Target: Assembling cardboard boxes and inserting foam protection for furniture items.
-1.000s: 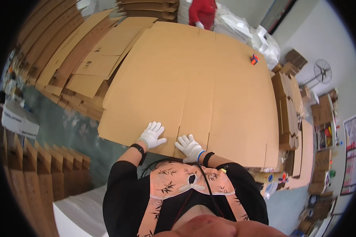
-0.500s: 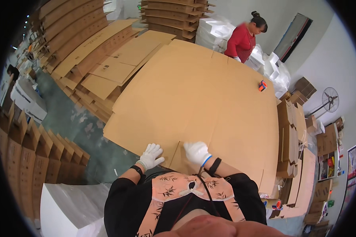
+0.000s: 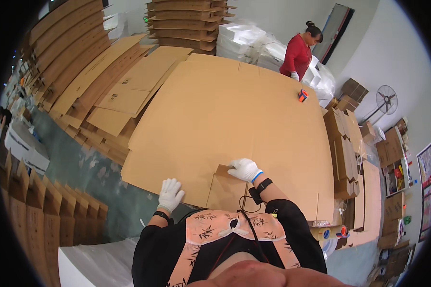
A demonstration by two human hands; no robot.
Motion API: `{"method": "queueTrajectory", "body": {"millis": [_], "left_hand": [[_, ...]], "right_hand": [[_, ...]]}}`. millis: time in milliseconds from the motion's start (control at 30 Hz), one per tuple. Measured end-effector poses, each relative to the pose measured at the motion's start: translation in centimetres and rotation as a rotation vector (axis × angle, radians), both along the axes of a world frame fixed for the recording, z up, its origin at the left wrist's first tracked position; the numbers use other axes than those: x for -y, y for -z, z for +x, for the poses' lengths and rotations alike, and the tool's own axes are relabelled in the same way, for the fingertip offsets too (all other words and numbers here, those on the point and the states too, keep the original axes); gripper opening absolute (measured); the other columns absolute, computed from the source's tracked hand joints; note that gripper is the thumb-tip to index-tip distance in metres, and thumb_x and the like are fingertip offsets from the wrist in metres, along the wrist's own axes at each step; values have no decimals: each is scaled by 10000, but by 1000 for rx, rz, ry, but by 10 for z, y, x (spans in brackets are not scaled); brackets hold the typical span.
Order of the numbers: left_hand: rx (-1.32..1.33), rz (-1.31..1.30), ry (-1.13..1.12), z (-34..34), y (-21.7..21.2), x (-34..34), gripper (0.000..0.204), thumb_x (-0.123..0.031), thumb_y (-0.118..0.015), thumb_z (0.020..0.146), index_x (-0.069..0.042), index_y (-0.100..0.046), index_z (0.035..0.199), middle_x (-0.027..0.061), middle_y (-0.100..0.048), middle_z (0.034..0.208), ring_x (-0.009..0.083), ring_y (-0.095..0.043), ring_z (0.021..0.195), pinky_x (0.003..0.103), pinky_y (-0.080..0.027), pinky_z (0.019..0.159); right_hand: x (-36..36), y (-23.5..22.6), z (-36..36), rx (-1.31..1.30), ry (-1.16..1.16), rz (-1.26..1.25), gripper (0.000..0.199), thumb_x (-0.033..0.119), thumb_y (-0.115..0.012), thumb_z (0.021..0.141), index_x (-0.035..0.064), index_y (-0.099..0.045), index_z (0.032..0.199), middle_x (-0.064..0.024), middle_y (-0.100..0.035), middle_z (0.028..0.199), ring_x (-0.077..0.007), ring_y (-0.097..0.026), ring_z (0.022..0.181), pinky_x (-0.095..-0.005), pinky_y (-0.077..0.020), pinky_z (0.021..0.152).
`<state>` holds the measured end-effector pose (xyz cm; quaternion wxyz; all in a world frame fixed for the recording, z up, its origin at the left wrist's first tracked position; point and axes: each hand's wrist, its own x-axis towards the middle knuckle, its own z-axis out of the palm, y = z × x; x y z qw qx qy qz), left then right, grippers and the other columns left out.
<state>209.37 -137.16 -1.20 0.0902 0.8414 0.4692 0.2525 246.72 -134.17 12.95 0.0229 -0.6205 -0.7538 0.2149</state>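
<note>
We note our right hand [image 3: 244,169] gripping a raised flap [image 3: 226,188] of the cardboard sheet [image 3: 234,110], frame centre; our left hand [image 3: 170,193] rests open-fingered beside. Tape roll [image 3: 302,95] and 1 co-worker [image 3: 299,53] upper right.

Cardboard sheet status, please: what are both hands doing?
Left hand flat on cardboard sheet edge. Right hand lifting flap. Tape roll far side.

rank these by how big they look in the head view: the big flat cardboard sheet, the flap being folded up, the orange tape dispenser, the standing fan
1. big flat cardboard sheet
2. folded-up flap, held by the right hand
3. standing fan
4. orange tape dispenser

The fan stands far off, so its true size against the flap is unsure.
</note>
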Motion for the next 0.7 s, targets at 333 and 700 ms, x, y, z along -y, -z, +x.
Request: {"method": "queueTrajectory", "body": {"millis": [333,700], "left_hand": [[-86,-104,-677,-69,45,-23,638,-424,-605,952,-36,-497,1446,222,-403,1565,432,-289,1472,523,-145,1248],[-190,-203,-766,-44,31,-36,656,-451,-496,1024,-31,-390,1517,226,-314,1612,443,-232,1490,523,-137,1247]], "right_hand": [[-9,4,-1,7,-2,47,360,389,-591,890,100,-729,1054,-180,-733,999,-368,-694,962,-461,-554,860],[-13,2,13,-43,15,73,348,378,-605,873,93,-725,1030,-173,-728,978,-375,-684,942,-479,-547,836]]}}
